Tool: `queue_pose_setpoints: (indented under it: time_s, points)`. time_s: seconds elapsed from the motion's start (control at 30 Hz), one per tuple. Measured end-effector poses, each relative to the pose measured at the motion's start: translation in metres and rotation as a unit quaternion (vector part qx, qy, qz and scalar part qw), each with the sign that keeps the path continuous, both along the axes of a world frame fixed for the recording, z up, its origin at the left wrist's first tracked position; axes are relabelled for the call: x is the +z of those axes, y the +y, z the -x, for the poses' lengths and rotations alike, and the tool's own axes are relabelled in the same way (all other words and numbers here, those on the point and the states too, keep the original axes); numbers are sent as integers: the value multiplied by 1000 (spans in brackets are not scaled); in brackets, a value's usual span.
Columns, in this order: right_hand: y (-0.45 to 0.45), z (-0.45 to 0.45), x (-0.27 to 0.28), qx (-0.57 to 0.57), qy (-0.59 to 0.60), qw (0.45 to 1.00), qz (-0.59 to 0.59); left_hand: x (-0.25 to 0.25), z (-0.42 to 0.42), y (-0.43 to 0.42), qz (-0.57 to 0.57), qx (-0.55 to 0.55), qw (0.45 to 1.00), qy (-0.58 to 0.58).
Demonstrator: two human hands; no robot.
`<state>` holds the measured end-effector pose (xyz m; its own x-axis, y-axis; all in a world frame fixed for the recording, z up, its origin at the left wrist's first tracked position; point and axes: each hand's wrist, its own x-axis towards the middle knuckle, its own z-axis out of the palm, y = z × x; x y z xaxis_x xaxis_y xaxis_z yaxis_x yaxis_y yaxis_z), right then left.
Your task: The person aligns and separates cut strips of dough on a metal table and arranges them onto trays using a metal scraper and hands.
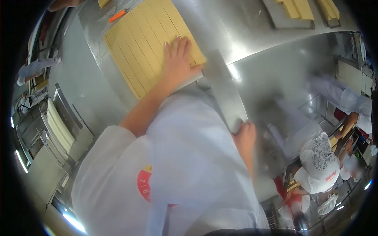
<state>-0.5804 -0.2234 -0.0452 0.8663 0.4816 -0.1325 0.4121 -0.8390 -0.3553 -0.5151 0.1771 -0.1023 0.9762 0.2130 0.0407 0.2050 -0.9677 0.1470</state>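
Observation:
My left hand (178, 65) lies flat with fingers spread on a yellow slab (145, 43), which looks like dough and is cut into long parallel strips. The slab rests on a metal table, its near edge beside my wrist. My right hand (245, 137) is closed at the near end of a long, flat, broad metal blade (228, 88), which points away from me along the slab's right side. A bit of red shows at its fingers; the grip itself is partly hidden.
An orange object (117, 16) lies at the slab's far left corner. More yellow pieces (299, 8) sit on a tray at the top right of the metal table (244, 35). Several co-workers in white (321, 163) stand at the right; another person (33, 70) is at the far left.

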Motion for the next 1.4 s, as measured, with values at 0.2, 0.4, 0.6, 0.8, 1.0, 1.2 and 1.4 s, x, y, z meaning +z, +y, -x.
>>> queue_pose_setpoints:
  time_s: [0.2, 0.4, 0.6, 0.8, 1.0, 1.2, 1.4]
  points:
    - [4, -4, -9, 2, 10, 999, -37, 0, -6, -4, 0, 9, 1000, 10]
    - [64, -29, -42, 0, -9, 995, -95, -10, -5, 16, 40, 12, 998, -54]
    - [88, -39, -49, -4, -8, 992, -122, -6, -7, 48, 33, 0, 998, -57]
    - [76, -31, -47, -11, -14, 993, -115, 4, 2, 39, 11, -48, 997, -51]
    - [66, -32, -47, 5, -45, 993, -110, 5, 1, 26, 49, -28, 995, -78]
    - [52, -32, -40, -8, -32, 991, -129, 9, 5, 13, 35, -40, 995, -79]
    - [37, -49, -27, -4, -15, 992, -122, -13, -5, 19, 148, -13, 977, -153]
